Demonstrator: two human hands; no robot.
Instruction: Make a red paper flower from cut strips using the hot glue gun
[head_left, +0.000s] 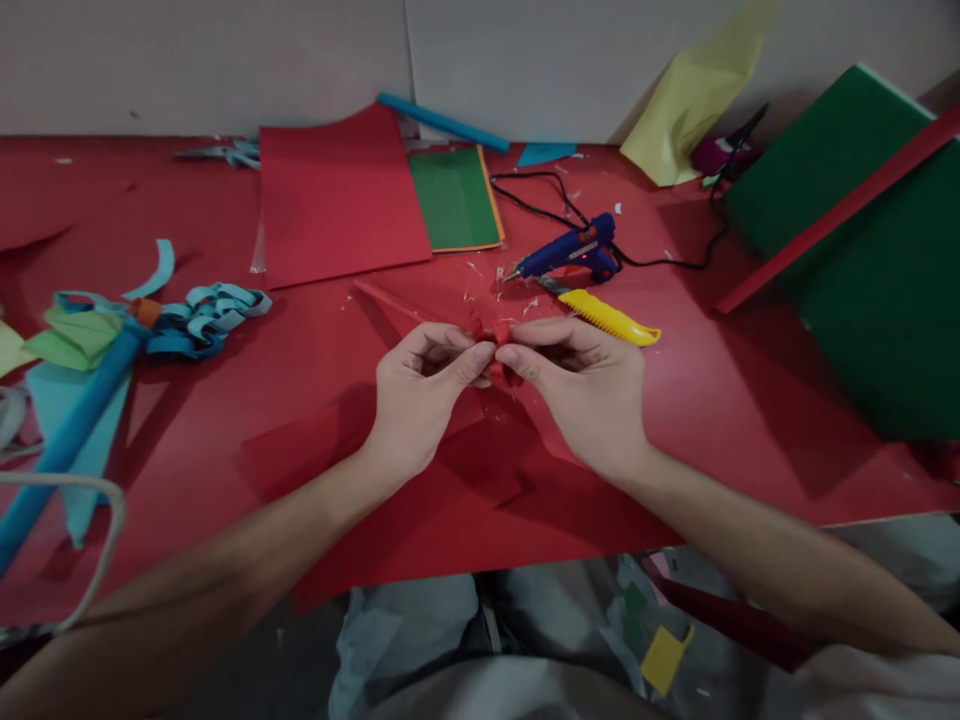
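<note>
My left hand (424,390) and my right hand (581,385) meet at the middle of the red table (750,400). Both pinch a small folded piece of red paper (495,335) between thumbs and fingertips, fingers closed on it. A thin rolled red paper stick (390,303) runs from the piece up and to the left. Under my hands lie loose sheets of red paper (465,480), hard to tell from the table top.
A blue glue gun (574,252) with a black cord and a yellow utility knife (611,318) lie just beyond my right hand. Red (337,195) and green (454,200) sheets lie farther back. Blue paper chains (202,315) and a blue tube (67,440) sit left; a green board (870,240) right.
</note>
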